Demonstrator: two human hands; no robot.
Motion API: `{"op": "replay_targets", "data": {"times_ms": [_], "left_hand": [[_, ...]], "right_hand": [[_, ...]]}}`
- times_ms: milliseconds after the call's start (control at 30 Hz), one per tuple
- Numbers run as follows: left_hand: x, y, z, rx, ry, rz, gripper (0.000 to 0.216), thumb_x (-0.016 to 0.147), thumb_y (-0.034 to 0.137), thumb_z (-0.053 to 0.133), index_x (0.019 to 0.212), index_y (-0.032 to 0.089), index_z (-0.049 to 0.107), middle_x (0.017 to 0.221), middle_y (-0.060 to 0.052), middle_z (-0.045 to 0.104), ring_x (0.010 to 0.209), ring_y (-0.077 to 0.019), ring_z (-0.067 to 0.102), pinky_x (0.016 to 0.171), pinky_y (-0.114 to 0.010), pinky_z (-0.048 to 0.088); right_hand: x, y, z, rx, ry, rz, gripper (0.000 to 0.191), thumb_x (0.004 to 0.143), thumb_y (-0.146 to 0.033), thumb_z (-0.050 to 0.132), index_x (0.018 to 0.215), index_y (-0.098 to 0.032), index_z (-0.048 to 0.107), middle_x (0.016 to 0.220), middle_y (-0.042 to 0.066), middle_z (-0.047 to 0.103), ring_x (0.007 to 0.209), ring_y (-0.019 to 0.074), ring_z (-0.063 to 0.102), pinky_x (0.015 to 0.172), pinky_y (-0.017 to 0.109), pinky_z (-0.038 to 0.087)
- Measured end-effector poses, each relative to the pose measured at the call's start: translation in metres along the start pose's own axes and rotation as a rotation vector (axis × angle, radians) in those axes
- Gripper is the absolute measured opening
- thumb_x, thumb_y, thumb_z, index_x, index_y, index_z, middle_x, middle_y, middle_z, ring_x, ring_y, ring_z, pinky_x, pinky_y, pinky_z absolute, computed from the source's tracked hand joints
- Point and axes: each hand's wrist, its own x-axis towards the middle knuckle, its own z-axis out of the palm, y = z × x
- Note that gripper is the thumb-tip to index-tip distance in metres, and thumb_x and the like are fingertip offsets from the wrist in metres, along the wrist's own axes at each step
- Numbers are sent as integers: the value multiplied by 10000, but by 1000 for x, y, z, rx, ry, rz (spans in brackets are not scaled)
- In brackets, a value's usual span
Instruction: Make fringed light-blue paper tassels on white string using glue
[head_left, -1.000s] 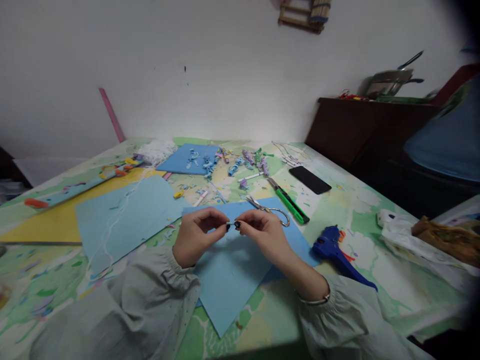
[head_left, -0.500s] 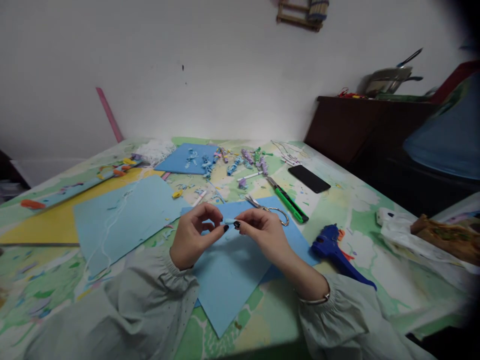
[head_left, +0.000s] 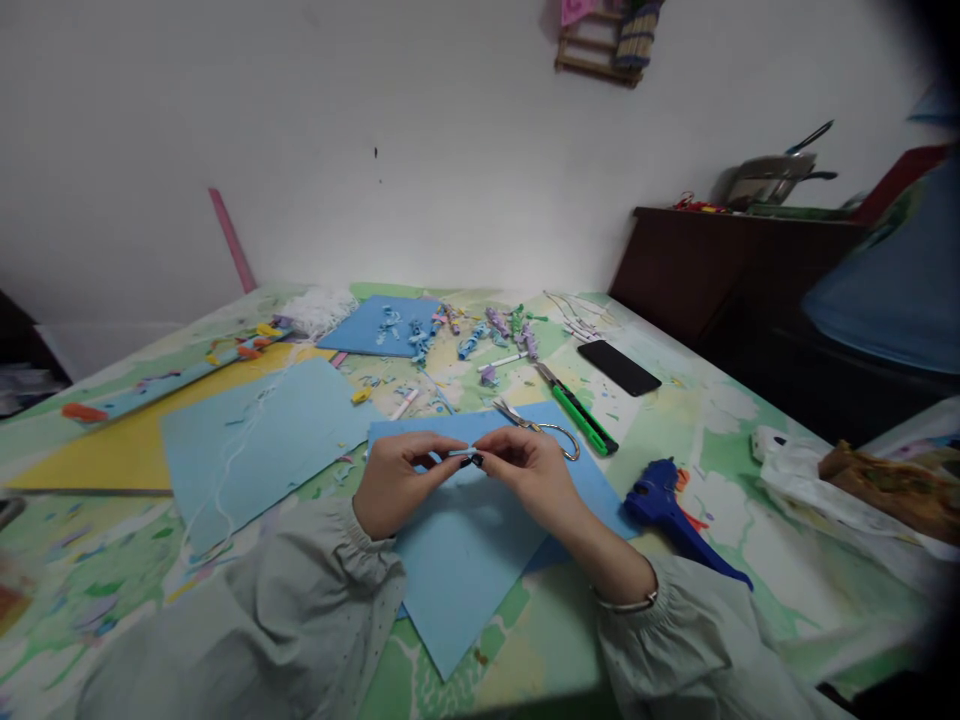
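Observation:
Between the fingertips of both hands is a small light-blue foam piece [head_left: 463,452], mostly covered by the fingers. My left hand [head_left: 401,480] pinches its left end with thumb and index finger. Thumb and fingers of my right hand [head_left: 529,475] are closed on the other end. Below them lie light-blue foam sheets [head_left: 465,570], overlapping at angles. Just beyond my right hand, scissors [head_left: 536,425] rest on the sheet, blades pointing away to the left. A green box cutter [head_left: 581,410] lies to their right, and a blue glue gun [head_left: 671,510] is beside my right forearm.
Small rolled foam figures [head_left: 472,340] and scraps lie at the back, near a darker blue sheet [head_left: 375,325]. A black phone [head_left: 619,367] is at right, food in a white bag [head_left: 847,500] nearer. Another light-blue sheet [head_left: 262,430] lies left, over a yellow one [head_left: 90,455].
My left fingers have closed in from a looser curl and moved nearer the right fingertips, so less of the foam piece shows. The camera view has shifted slightly.

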Motion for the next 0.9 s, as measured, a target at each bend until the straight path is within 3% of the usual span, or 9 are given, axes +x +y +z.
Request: {"op": "replay_targets", "data": {"times_ms": [67, 233, 367, 467, 567, 633, 767, 900], "left_hand": [[3, -3, -3, -69, 21, -112, 174, 638, 288, 730, 766, 171, 750, 674, -42, 713, 525, -132, 579, 499, -234, 490], [15, -15, -15, -193, 68, -233, 219, 634, 321, 721, 714, 118, 707, 565, -45, 676, 526, -141, 594, 454, -211, 468], [19, -22, -18, -307, 65, -328, 253, 630, 350, 719, 717, 118, 668, 579, -48, 683, 542, -142, 618, 457, -204, 465], [17, -20, -14, -384, -11, -387, 301, 616, 362, 727, 790, 123, 666, 679, -77, 717, 624, -174, 662, 487, -219, 486], [13, -12, -10, -432, -124, -422, 319, 575, 337, 753, 791, 117, 673, 719, -98, 723, 657, -199, 675, 494, -234, 497], [11, -6, -10, -448, -150, -425, 279, 562, 321, 758, 726, 119, 656, 660, -79, 708, 599, -184, 660, 453, -220, 477], [12, -1, -14, -475, -75, -394, 262, 562, 289, 749, 530, 143, 534, 444, 9, 591, 404, -100, 535, 353, -166, 360], [16, -5, -19, -544, -15, -366, 258, 567, 320, 741, 553, 137, 560, 493, -3, 623, 432, -95, 549, 386, -171, 375]], "right_hand": [[2, 0, -3, 12, 34, 3, 115, 666, -234, 676, 739, -146, 689, 651, 30, 658, 586, 125, 575, 549, 233, 439], [10, -7, -14, 56, 166, -11, 126, 643, -231, 682, 735, -144, 683, 604, 13, 643, 519, 105, 554, 505, 221, 431], [22, -36, -18, 68, 213, -57, 133, 657, -223, 663, 756, -141, 694, 615, 17, 662, 551, 109, 585, 565, 238, 471], [36, -67, -16, 50, 210, -98, 148, 657, -200, 656, 781, -133, 701, 628, 24, 678, 599, 119, 614, 590, 236, 483], [55, -91, -14, -86, 115, -176, 165, 685, -142, 603, 819, -116, 695, 654, 36, 693, 570, 101, 600, 559, 219, 476], [69, -100, -14, -282, 31, -149, 192, 723, -128, 555, 858, -96, 688, 675, 55, 701, 559, 93, 594, 531, 203, 468], [98, -101, -15, -561, -105, -78, 201, 719, -80, 558, 861, -100, 698, 696, 66, 707, 603, 110, 612, 536, 197, 467], [133, -89, -10, -766, -142, -22, 143, 763, -109, 591, 866, -102, 689, 773, 74, 687, 710, 154, 621, 628, 255, 495]]}}
